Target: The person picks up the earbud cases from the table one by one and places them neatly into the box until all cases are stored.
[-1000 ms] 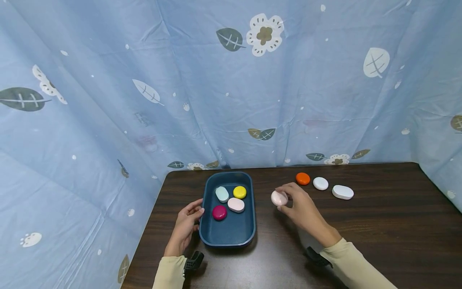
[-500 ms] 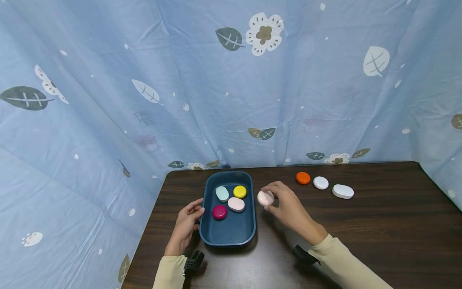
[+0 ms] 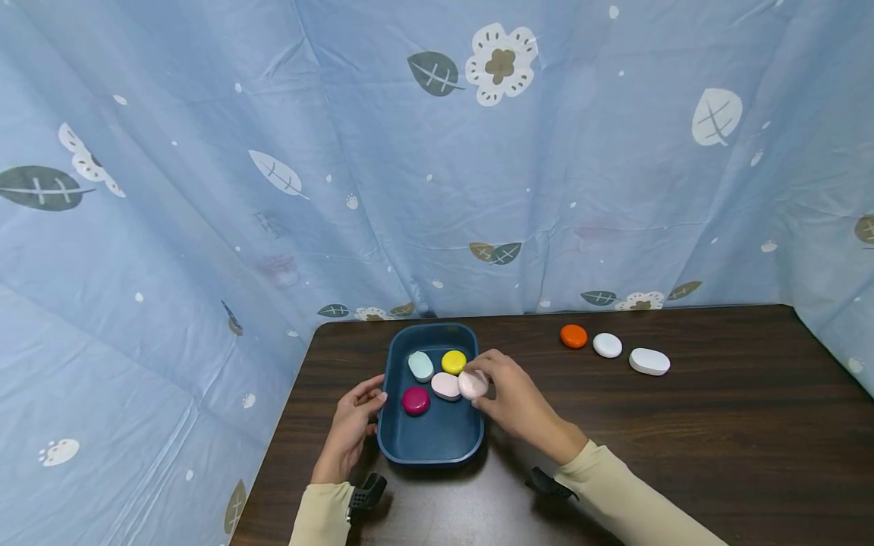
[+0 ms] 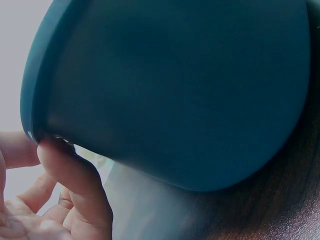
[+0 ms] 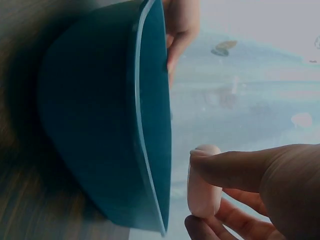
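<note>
Between thumb and fingers, my right hand (image 3: 519,398) pinches a glossy pale pink disc (image 3: 473,384), rounded like a small soap. The disc is over the right side of the dark blue box (image 3: 430,447); the right wrist view shows it edge-on, above the rim. At the box's left side my left hand (image 3: 351,432) grips the rim with thumb and finger (image 4: 70,167). Inside the box lie a mint oval piece (image 3: 420,366), a yellow disc (image 3: 454,362), a light pink oval piece (image 3: 446,387) and a magenta disc (image 3: 415,401).
On the dark wooden table (image 3: 724,425), toward the back right, lie an orange disc (image 3: 573,336), a white disc (image 3: 607,345) and a white oval piece (image 3: 649,362). A blue patterned cloth (image 3: 410,167) hangs behind and at the left.
My right hand has moved left with the pale pink disc, from over the table to over the box. The left hand and the box have stayed in place.
</note>
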Tool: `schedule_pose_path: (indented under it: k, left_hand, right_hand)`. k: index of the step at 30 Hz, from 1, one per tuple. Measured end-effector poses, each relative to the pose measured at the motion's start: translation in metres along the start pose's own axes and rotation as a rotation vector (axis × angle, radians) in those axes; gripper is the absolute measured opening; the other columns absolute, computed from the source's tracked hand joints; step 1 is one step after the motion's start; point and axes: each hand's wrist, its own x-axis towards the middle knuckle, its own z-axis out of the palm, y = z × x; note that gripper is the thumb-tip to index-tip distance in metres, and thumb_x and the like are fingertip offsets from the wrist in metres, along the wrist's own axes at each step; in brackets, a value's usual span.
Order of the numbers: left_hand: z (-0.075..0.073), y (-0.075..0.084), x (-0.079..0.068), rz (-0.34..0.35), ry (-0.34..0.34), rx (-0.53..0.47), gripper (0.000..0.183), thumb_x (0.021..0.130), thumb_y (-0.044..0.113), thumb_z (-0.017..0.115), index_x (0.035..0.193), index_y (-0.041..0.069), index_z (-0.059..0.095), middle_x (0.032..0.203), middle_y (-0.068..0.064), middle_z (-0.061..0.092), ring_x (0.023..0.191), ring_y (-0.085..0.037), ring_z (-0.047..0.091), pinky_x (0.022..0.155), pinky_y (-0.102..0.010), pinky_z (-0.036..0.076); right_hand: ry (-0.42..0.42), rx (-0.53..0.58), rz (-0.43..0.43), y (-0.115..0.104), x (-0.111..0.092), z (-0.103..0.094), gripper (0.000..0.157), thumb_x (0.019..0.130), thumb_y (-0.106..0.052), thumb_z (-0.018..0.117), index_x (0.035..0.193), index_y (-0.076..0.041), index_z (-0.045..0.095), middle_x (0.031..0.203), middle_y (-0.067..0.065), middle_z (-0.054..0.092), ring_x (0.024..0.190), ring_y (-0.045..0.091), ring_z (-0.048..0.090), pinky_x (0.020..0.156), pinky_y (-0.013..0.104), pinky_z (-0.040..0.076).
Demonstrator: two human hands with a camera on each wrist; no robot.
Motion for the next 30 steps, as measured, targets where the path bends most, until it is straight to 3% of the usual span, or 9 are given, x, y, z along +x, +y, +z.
schedule_pose_path:
  k: [15, 24, 30]
  left_hand:
    - [-0.001, 0.0, -0.001, 0.03, -0.022, -0.029, 0.042, 0.106, 0.008, 0.061, 0.147, 0.0, 0.058, 0.102, -0.004, 0.058, 0.089, -0.019, 0.058, 0.06, -0.027, 0.05]
    - [-0.001, 0.0, -0.001, 0.039, -0.026, -0.029, 0.044, 0.107, 0.009, 0.06, 0.149, -0.001, 0.055, 0.104, -0.005, 0.059, 0.088, -0.019, 0.058, 0.06, -0.028, 0.051]
    - [0.0, 0.0, -0.002, 0.031, -0.017, -0.017, 0.042, 0.106, 0.009, 0.061, 0.147, 0.0, 0.058, 0.104, -0.007, 0.059, 0.089, -0.02, 0.059, 0.06, -0.027, 0.051]
  right_hand:
    - [-0.091, 0.014, -0.088, -0.017, 0.01, 0.021, 0.043, 0.079, 0.007, 0.088, 0.119, -0.002, 0.075, 0.121, 0.012, 0.066, 0.11, 0.028, 0.062, 0.096, 0.048, 0.058]
    - [-0.106, -0.027, -0.178, -0.024, 0.01, 0.033, 0.043, 0.079, 0.006, 0.089, 0.118, -0.001, 0.074, 0.115, 0.01, 0.066, 0.105, 0.026, 0.063, 0.092, 0.043, 0.058]
    - [-0.145, -0.036, -0.181, -0.027, 0.011, 0.041, 0.041, 0.081, 0.003, 0.089, 0.119, -0.002, 0.074, 0.12, 0.01, 0.067, 0.109, 0.025, 0.064, 0.098, 0.044, 0.057]
